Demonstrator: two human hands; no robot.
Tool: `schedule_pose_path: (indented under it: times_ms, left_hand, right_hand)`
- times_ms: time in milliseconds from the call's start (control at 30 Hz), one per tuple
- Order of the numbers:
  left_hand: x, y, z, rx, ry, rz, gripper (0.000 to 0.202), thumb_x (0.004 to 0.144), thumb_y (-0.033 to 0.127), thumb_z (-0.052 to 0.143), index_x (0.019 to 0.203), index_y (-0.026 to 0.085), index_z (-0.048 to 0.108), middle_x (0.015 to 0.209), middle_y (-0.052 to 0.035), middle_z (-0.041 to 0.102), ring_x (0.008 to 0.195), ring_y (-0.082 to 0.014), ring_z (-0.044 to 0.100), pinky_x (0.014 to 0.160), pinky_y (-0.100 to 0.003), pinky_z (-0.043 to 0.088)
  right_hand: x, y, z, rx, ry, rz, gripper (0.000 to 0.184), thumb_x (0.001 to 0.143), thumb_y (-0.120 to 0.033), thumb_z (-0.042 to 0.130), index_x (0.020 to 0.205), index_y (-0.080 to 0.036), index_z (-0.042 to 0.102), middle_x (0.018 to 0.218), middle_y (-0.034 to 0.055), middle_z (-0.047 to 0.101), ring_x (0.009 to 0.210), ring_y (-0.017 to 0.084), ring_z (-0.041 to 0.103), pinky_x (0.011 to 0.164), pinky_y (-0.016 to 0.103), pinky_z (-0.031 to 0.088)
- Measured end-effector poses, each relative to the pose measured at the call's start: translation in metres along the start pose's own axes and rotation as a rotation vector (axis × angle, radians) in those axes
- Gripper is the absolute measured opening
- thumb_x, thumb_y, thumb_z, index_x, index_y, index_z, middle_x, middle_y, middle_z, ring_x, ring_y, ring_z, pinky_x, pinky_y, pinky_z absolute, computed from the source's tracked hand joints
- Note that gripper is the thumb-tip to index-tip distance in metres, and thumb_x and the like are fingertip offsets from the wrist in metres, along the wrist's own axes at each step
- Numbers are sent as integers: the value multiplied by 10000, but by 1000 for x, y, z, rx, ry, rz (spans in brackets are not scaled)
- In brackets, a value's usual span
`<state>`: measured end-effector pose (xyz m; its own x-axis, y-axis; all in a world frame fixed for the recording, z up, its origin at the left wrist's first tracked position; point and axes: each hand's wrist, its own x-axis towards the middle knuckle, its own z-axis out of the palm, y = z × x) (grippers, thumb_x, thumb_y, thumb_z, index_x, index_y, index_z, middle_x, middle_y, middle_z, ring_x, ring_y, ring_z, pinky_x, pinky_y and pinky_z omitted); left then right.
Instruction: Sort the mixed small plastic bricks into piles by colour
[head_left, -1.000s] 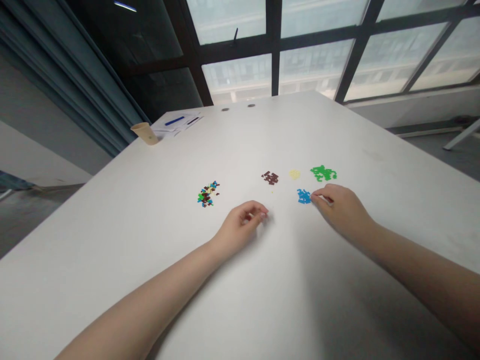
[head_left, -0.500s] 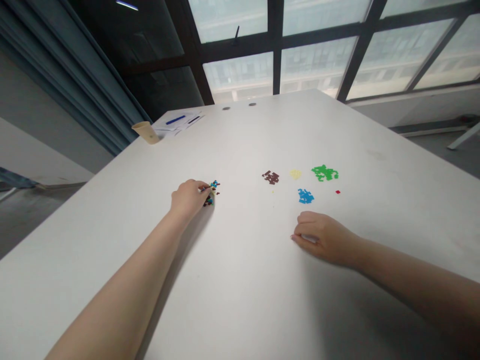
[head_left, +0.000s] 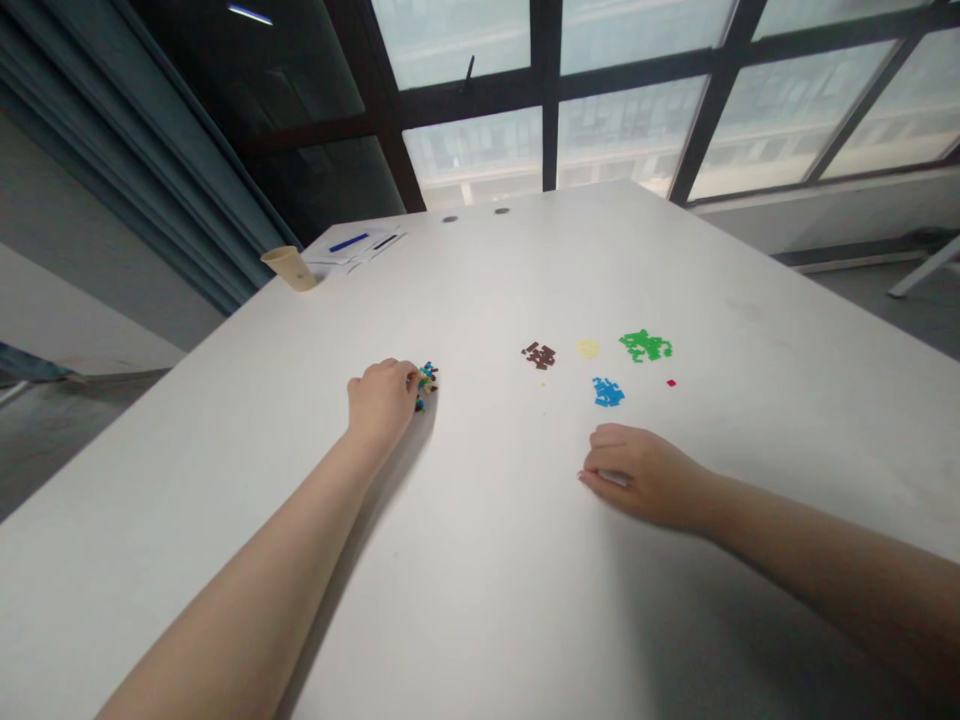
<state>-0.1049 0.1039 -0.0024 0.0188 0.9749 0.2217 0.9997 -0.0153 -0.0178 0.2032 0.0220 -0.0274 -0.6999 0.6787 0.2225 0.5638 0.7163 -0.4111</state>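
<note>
My left hand (head_left: 382, 402) is curled over, its fingertips bunched against the edge of the mixed pile of small coloured pieces (head_left: 427, 386); the fingers hide part of the pile, so I cannot tell whether I have a piece pinched or am only touching them; the pile lies on the white table (head_left: 480, 600), its blue, brown and yellow bits jumbled together, and my hand sits where it does because they are right at my fingertips. My right hand (head_left: 637, 478) rests on the tabletop well apart from the pile, fingers drawn in loosely toward the palm; a pale sliver shows under them, and I cannot tell whether it holds anything. Beyond it, set apart so the colours do not run together, lie a blue heap (head_left: 607, 392), a green heap (head_left: 645, 346), a yellow heap (head_left: 588, 348), a brown heap (head_left: 538, 355) and a lone red piece (head_left: 671, 382); the far end carries a paper cup (head_left: 289, 268) and papers with pens (head_left: 352, 247), away from my hands, below the dark window frame (head_left: 546, 100).
</note>
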Motion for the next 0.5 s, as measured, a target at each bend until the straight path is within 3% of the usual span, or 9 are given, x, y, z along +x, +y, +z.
schedule_pose_path:
  times_ms: [100, 167, 267, 333, 400, 500]
  left_hand:
    - [-5, 17, -8, -344, -42, 68, 233, 769, 292, 456, 859, 161, 626, 863, -78, 630, 797, -207, 553, 708, -308, 387]
    - [-17, 37, -14, -734, -204, 104, 212, 741, 337, 524, 825, 166, 617, 830, -48, 623, 748, -162, 544, 698, -273, 387]
    - [-44, 73, -16, -1460, -679, 12, 236, 696, 364, 617, 816, 162, 593, 815, -33, 605, 679, -107, 522, 654, -236, 381]
    - [-63, 91, -13, -1773, -963, -86, 242, 690, 358, 647, 809, 155, 594, 805, -30, 586, 643, -79, 499, 625, -214, 366]
    - [-77, 100, -8, -1887, -1142, -113, 228, 684, 332, 670, 790, 139, 609, 801, -35, 575, 656, -72, 492, 615, -198, 352]
    - [-83, 101, -3, -1903, -1243, -92, 210, 697, 315, 667, 781, 127, 629, 803, -42, 575, 686, -76, 491, 618, -190, 340]
  right_hand:
    - [0, 0, 0, 2, 0, -3, 243, 839, -216, 436, 635, -163, 558, 616, 16, 474, 630, 125, 431, 598, 248, 324]
    - [0, 0, -1, 1, -4, 0, 242, 838, -212, 438, 628, -164, 551, 616, 15, 474, 626, 124, 430, 595, 247, 322]
    - [0, 0, 0, -10, 2, -5, 235, 836, -215, 444, 630, -167, 548, 621, 15, 478, 631, 127, 430, 599, 249, 320]
    - [0, 1, 1, -13, 23, -20, 235, 836, -218, 447, 629, -170, 547, 621, 14, 478, 631, 128, 427, 599, 248, 318]
    - [0, 1, 2, -10, 38, -37, 245, 838, -216, 446, 616, -173, 540, 610, 10, 471, 619, 125, 419, 588, 244, 313]
    - [1, 1, 2, -13, 35, -46, 254, 839, -206, 442, 604, -172, 532, 598, 5, 461, 607, 122, 411, 574, 241, 306]
